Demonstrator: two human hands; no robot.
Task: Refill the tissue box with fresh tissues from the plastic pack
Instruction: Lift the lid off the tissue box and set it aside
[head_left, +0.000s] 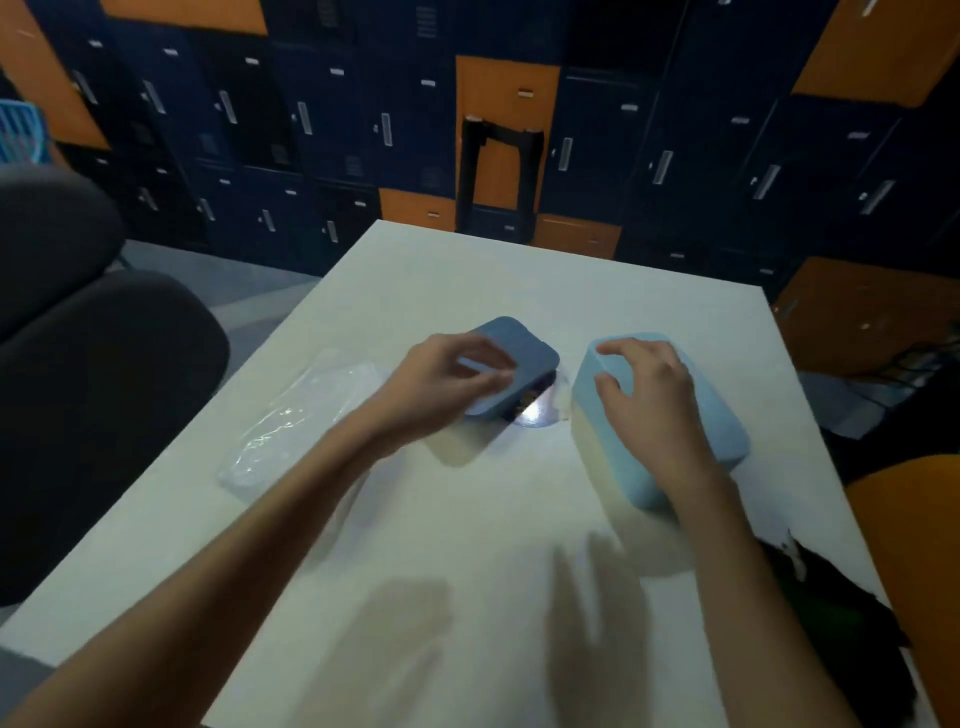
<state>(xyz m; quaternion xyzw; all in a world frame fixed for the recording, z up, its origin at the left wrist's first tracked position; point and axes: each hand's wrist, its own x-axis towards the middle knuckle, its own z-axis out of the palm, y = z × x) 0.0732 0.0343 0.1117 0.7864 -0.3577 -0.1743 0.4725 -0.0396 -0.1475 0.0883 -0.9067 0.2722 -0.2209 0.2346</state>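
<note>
The light blue tissue box (660, 415) lies on the white tabletop (467, 519), right of centre, its long side running from about eleven o'clock to five o'clock. The right hand (647, 395) rests on top of it, fingers curled over the far end and thumb on the near-left face, gripping the body. At nine o'clock from the box, just apart from it, the left hand (447, 379) pinches the darker blue lid (511, 364) between thumb and fingers; the lid is tilted, its near edge lifted clear of the tabletop, and a bright glint shows beneath it. Further out at nine o'clock, well apart from the box, lies the clear plastic pack (301, 415) of tissues, flat on the tabletop and partly hidden behind the left forearm. No brand or writing can be read on box, lid or pack; the picture is too blurred. Beyond the tabletop, at twelve o'clock, stands a wall of dark blue and orange lockers (363, 130). A dark chair (88, 364) sits at nine o'clock.
</note>
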